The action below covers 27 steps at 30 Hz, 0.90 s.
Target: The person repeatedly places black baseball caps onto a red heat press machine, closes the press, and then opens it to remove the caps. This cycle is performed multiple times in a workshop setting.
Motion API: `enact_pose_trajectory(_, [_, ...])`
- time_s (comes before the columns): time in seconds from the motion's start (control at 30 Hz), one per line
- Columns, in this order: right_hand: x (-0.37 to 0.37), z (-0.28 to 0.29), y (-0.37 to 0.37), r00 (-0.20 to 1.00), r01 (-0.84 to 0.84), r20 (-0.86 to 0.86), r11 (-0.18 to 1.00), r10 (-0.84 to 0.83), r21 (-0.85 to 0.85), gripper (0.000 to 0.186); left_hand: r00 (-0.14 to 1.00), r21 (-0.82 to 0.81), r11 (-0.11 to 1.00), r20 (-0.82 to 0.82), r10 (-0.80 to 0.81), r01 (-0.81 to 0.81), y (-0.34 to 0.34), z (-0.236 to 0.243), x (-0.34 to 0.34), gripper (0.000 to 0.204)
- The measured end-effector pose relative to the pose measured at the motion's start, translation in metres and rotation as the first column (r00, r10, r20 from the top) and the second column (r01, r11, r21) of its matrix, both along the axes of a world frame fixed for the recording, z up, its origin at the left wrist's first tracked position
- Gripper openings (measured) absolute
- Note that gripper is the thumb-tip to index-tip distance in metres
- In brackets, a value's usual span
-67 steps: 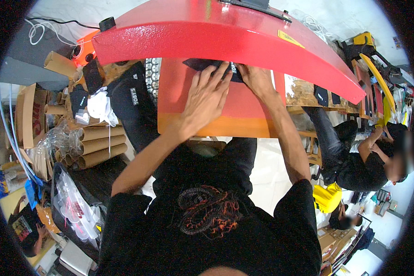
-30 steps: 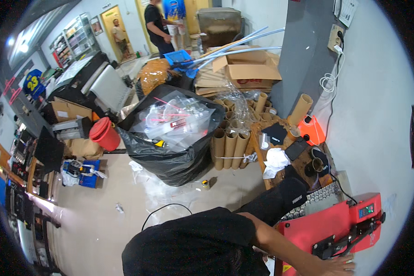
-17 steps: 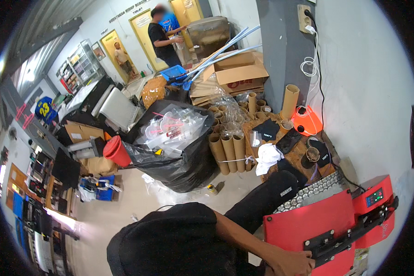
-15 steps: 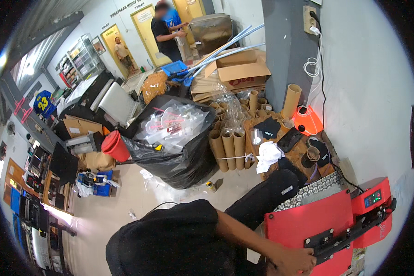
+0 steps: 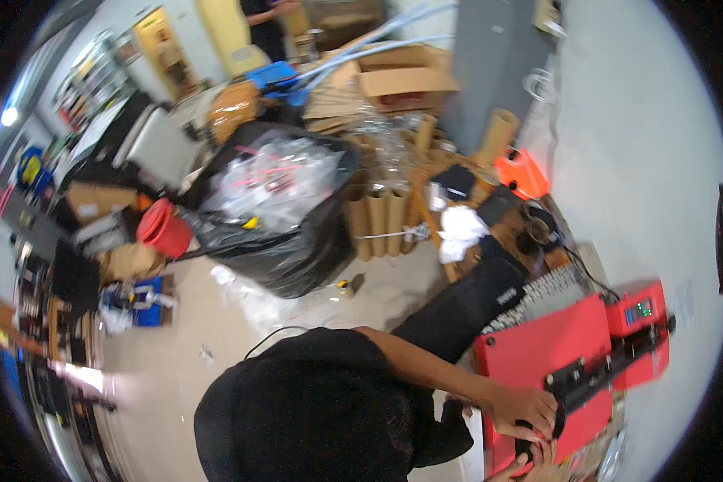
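Note:
A red heat press (image 5: 550,341) with a long black lever handle (image 5: 610,371) stands at the lower right. My left arm, in a black sleeve (image 5: 297,402), stretches across to it, and my left hand (image 5: 524,408) is wrapped over the handle's near end. From the lower edge comes my right hand (image 5: 541,459), partly cut off, its fingers curled at the same handle end just below the left. Between the hands, part of the handle is hidden. My leg in black trousers (image 5: 466,309) lies left of the press. A red control box (image 5: 638,310) with a lit display sits at its far side.
Beyond the press, a low brown table (image 5: 502,229) bears white cloth (image 5: 462,229), a dark cap (image 5: 455,182) and an orange item (image 5: 524,173). Cardboard tubes (image 5: 377,223), a black bag of plastic waste (image 5: 273,261) and a red bin (image 5: 165,229) stand ahead. Wall at right.
The view has shifted, and the background is blurred. My right hand has come into view at the handle. My left hand stays on the lever, its fingers now curled over its end.

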State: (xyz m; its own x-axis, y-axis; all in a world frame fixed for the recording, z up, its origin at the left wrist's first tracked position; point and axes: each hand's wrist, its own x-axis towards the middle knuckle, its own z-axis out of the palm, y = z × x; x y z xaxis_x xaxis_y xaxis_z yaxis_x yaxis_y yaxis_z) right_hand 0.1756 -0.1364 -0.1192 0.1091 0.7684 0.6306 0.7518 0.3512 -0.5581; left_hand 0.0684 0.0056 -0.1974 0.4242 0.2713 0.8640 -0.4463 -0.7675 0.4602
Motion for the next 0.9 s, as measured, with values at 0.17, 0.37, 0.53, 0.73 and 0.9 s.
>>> enact_pose_trajectory(0.17, [0.027,-0.057,0.004,0.987,0.156,0.04,0.986,-0.158,0.053,0.076,0.957,-0.059,0.991,0.258,0.131,-0.12,0.003,-0.008,0.004,0.035])
enact_pose_trajectory(0.37, [0.009,-0.067,0.026,0.94,0.321,-0.184,0.927,-0.287,0.192,0.086,0.981,-0.161,0.982,0.147,0.127,-0.103,-0.001,0.004,-0.004,0.062])
enact_pose_trajectory(0.53, [0.002,-0.08,0.039,0.925,0.342,-0.263,0.905,-0.275,0.254,0.084,0.973,-0.207,0.97,0.162,0.161,-0.126,-0.004,0.011,0.003,0.067])
enact_pose_trajectory(0.73, [-0.001,-0.043,0.047,0.954,0.222,-0.25,0.951,-0.166,0.216,0.073,0.981,-0.336,0.934,0.106,0.163,-0.119,-0.01,0.024,-0.006,0.037])
enact_pose_trajectory(0.9, [0.018,-0.014,0.034,0.989,0.148,-0.028,0.964,-0.146,0.219,0.047,0.952,-0.328,0.944,0.279,0.128,-0.031,-0.011,0.061,0.001,0.03])
